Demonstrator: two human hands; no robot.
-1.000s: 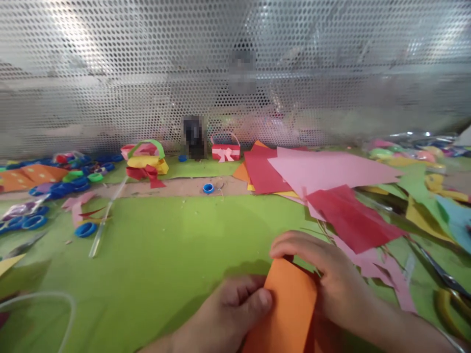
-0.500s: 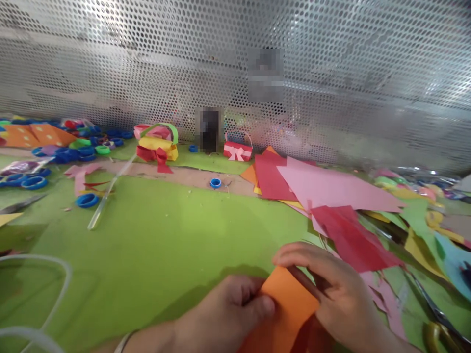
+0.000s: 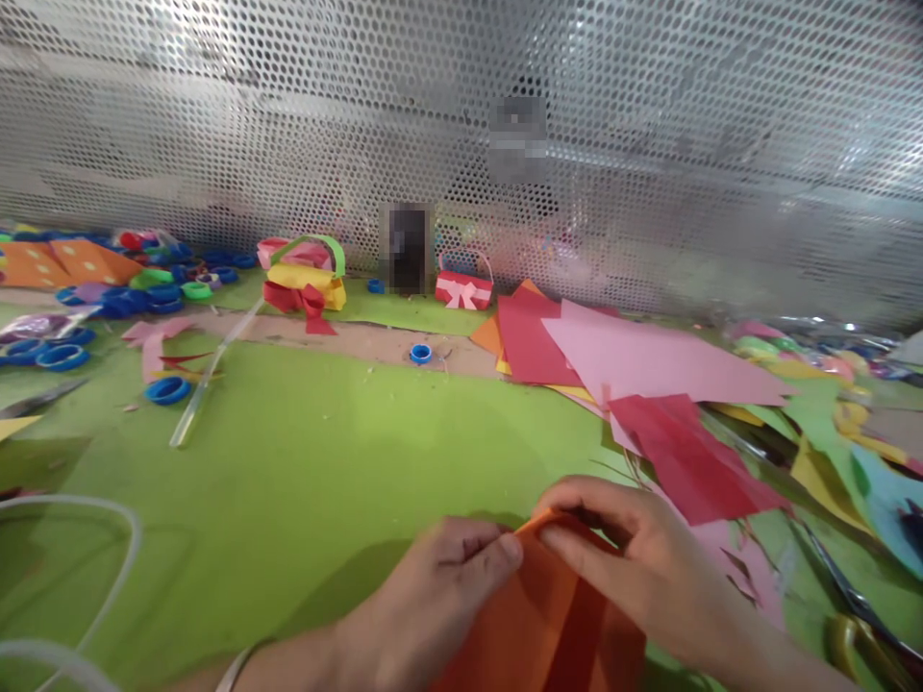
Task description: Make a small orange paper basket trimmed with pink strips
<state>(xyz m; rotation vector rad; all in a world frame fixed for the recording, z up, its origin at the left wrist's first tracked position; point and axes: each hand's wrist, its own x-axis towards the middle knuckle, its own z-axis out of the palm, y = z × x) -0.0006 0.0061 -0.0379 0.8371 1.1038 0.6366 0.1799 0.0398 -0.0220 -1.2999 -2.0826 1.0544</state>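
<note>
Low in the head view, a piece of orange paper [image 3: 515, 615] is held between both hands, with a darker red-orange band down its right part. My left hand [image 3: 451, 586] pinches its upper left edge between thumb and fingers. At the upper right edge, my right hand [image 3: 635, 553] grips the paper, its thumb on the near face and its fingers curled over the top. The top edge between the two hands looks bent over. The paper's lower end runs out of the picture.
Coloured paper sheets [image 3: 649, 351] and red scraps [image 3: 699, 461] lie right of my hands, near scissors [image 3: 851, 586]. A clear stick [image 3: 216, 375], blue rings [image 3: 168, 389] and a white tube [image 3: 134, 538] are left. Small paper bags [image 3: 463, 290] stand before the perforated metal wall [image 3: 324, 125].
The orange paper has been tilted, so its folded top edge and darker band now show. My right thumb has come onto its near face, and my left hand has moved up slightly.
</note>
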